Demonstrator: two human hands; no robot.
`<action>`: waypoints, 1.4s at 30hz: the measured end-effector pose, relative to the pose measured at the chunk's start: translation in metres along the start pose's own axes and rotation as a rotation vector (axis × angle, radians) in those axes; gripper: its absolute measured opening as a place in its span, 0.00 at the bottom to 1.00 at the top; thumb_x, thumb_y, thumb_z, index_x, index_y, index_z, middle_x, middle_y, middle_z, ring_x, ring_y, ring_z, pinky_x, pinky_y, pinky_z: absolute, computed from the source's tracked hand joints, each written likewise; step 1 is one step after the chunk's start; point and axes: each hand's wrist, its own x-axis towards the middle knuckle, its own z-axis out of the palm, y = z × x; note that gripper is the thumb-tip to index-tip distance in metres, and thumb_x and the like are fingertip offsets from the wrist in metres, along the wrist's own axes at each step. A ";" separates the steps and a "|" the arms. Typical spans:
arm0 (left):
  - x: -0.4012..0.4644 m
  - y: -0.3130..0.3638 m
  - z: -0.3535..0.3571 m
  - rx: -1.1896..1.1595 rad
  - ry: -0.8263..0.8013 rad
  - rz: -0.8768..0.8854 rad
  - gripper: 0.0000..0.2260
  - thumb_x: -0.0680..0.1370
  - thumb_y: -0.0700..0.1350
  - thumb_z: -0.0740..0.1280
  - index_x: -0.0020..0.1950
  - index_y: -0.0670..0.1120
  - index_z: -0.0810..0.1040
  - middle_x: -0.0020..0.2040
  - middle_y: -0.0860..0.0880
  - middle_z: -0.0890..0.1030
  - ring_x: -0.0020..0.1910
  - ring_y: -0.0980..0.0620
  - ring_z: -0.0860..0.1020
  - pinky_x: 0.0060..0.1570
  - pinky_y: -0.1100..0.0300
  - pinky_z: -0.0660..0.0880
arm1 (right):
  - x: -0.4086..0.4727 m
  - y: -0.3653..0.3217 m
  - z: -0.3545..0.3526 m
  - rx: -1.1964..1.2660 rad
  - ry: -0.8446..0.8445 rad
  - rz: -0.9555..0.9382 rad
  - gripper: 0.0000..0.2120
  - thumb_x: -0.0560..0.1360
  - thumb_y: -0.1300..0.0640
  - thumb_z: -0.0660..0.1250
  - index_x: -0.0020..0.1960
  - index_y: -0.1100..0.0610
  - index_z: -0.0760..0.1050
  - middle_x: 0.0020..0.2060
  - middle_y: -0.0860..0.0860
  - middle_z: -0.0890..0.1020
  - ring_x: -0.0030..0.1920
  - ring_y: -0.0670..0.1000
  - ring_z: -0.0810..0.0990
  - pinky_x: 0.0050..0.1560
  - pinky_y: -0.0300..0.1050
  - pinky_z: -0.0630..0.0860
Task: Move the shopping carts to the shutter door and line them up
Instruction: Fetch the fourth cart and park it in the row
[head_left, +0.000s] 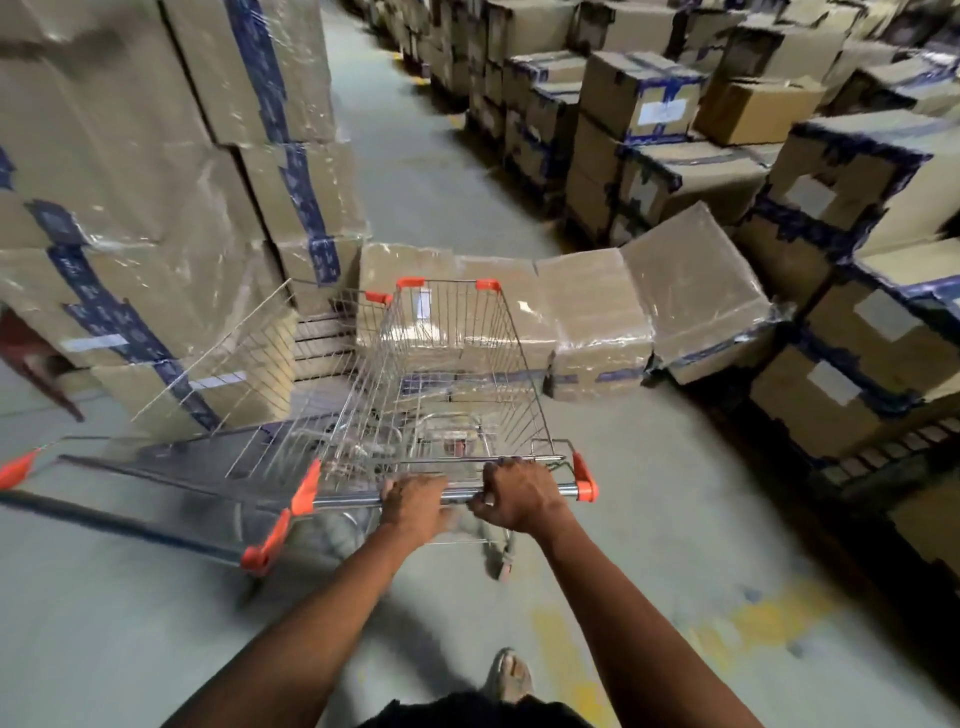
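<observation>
A wire shopping cart (457, 364) with orange corner caps stands straight in front of me on the grey floor. Its basket holds nothing. My left hand (413, 501) and my right hand (517, 493) are both closed over its chrome handle bar (353, 500), close together near the right half. A second shopping cart (208, 441) with the same orange caps sits right beside it on the left, angled and blurred. No shutter door is in view.
Tall stacks of wrapped cardboard boxes (171, 182) rise at the left. A low row of boxes (587, 312) lies just past the cart's front. More box stacks (857, 260) line the right on pallets. An aisle (395, 156) runs ahead between them.
</observation>
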 end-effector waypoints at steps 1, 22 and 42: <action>0.004 0.004 0.000 0.022 0.015 -0.032 0.20 0.75 0.64 0.67 0.61 0.54 0.77 0.56 0.50 0.83 0.57 0.46 0.79 0.62 0.47 0.67 | 0.002 0.008 0.004 0.032 -0.024 -0.024 0.28 0.76 0.27 0.57 0.51 0.51 0.78 0.47 0.52 0.83 0.47 0.56 0.84 0.46 0.50 0.80; -0.065 0.111 0.029 0.062 0.020 -0.181 0.13 0.77 0.56 0.63 0.57 0.53 0.79 0.52 0.51 0.84 0.57 0.48 0.80 0.67 0.46 0.64 | -0.108 0.068 0.033 -0.036 0.030 -0.136 0.34 0.78 0.24 0.48 0.51 0.50 0.78 0.43 0.52 0.84 0.43 0.56 0.83 0.44 0.50 0.77; -0.266 0.297 0.086 0.059 -0.267 -0.125 0.21 0.73 0.62 0.66 0.48 0.44 0.84 0.41 0.44 0.84 0.42 0.45 0.82 0.43 0.57 0.77 | -0.384 0.139 0.040 -0.057 0.182 -0.336 0.36 0.76 0.21 0.54 0.40 0.52 0.80 0.31 0.49 0.82 0.31 0.54 0.82 0.33 0.44 0.69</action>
